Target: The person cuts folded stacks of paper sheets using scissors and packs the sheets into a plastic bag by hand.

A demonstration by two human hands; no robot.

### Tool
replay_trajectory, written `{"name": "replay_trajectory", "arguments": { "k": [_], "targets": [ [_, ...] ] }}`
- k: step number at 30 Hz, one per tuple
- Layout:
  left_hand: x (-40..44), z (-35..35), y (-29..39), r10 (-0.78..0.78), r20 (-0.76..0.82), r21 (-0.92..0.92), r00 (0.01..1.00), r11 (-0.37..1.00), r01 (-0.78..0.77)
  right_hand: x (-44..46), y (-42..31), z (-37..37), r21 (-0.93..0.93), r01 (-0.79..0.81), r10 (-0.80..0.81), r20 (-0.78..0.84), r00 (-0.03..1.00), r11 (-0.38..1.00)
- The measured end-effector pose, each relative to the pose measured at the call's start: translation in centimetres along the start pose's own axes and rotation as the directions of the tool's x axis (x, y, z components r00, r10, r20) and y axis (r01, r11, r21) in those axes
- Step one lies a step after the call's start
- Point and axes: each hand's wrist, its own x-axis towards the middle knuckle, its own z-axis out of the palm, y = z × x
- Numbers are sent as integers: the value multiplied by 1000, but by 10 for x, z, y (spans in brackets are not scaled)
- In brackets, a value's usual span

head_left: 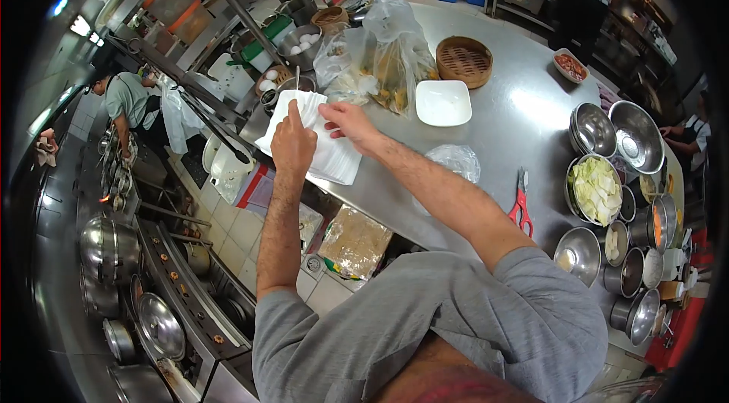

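A stack of white paper napkins point(334, 164) lies at the left edge of the steel table. My left hand point(295, 139) rests over it, index finger stretched out onto the white paper and the other fingers partly bent. On the stack's right side is my right hand point(351, 126), its fingers slightly curved and apart at the paper; I see nothing gripped in them. Just beyond stand clear plastic bags point(395, 53) with yellow-green contents. A white square bowl point(443, 103) and a round bamboo steamer point(464, 62) sit to the right of the bags.
Red-handled scissors point(521, 205) and a crumpled clear plastic bag point(454, 164) lie on the steel table point(505, 129). A bowl of cut cabbage point(597, 189) stands among several metal bowls on the right. Eggs point(305, 43) fill a bowl at the back. Another person point(129, 103) works at the left.
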Motion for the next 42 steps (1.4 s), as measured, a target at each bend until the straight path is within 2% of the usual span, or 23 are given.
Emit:
{"name": "replay_trajectory", "arguments": {
  "k": [3, 6, 7, 10, 12, 13, 16, 18, 19, 20, 21, 22, 23, 24, 26, 27, 28, 31, 33, 35, 38, 40, 42],
  "targets": [
    [-1, -2, 3, 21, -30, -23, 999, 999, -22, 7, -1, 25, 260, -133, 133, 19, 991, 956],
    [-2, 5, 1, 61, 16, -45, 998, 997, -60, 0, -18, 32, 312, -196, 213, -21, 977, 930],
    [-3, 9, -2, 113, 3, -84, 994, 990, -112, 6, -14, 41, 361, -135, 223, -214, 951, 923],
    [-5, -5, -5, 182, 27, -179, 983, 968, -175, 29, 8, 29, 361, -104, 190, -212, 959, 927],
    [-3, -23, -3, 270, 12, -432, 963, 870, -239, 28, 0, 22, 365, -89, 170, -196, 966, 927],
    [-1, -29, -6, 166, -43, -538, 985, 827, -163, 26, -4, 15, 333, -93, 170, -208, 963, 938],
    [6, -59, -17, -112, -206, -589, 972, 807, -32, 0, -38, -1, 342, -42, 123, -219, 968, 939],
    [12, -55, -30, -302, -104, -895, 948, 444, 43, -12, -51, -24, 368, 55, -39, -52, 998, 928],
    [13, -56, -28, -323, -28, -951, 946, 301, 74, -21, -57, -34, 444, 62, -76, 12, 997, 894],
    [12, -48, -25, -323, -22, -952, 946, 295, 78, -31, -65, -41, 519, 64, -119, 73, 990, 852],
    [14, -37, -22, -292, 94, -984, 952, 120, 134, -46, -74, -49, 598, -42, -68, 161, 985, 800],
    [14, -27, -18, -236, 205, -979, 950, -53, 198, -57, -74, -60, 637, -111, -20, 195, 981, 763],
    [10, -21, -3, -124, 239, -970, 963, -82, 230, -68, -72, -72, 641, -160, 30, 209, 978, 750],
    [6, -26, 20, 36, 282, -933, 959, -222, 283, -79, -67, -82, 646, -210, 83, 221, 972, 734],
    [-10, -11, 57, 111, 458, -788, 882, -408, 460, -98, -51, -96, 636, -204, 135, 156, 978, 744],
    [-23, -6, 70, 117, 574, -716, 811, -409, 566, -107, -41, -105, 545, -185, 160, 94, 983, 818],
    [-33, 14, 75, 162, 583, -700, 796, -396, 594, -117, -31, -112, 447, -173, 180, 27, 983, 878],
    [-59, 34, 105, 201, 648, -675, 735, -295, 676, -149, -15, -131, 380, -138, 168, -47, 985, 915],
    [-71, 40, 123, 98, 571, -736, 815, -378, 561, -169, -7, -141, 349, -123, 167, -98, 981, 929],
    [-79, 57, 124, 167, 577, -720, 799, -357, 595, -188, 1, -146, 292, -143, 181, -109, 977, 946],
    [-86, 68, 131, 236, 634, -690, 737, -257, 676, -205, 5, -149, 362, -155, 205, -103, 973, 919],
    [-95, 90, 131, 326, 679, -474, 658, -490, 732, -212, 3, -148, 373, -163, 224, -126, 967, 913],
    [-101, 97, 137, 349, 722, -387, 597, -512, 767, -216, 4, -149, 383, -178, 244, -132, 961, 906]
  ]
}}
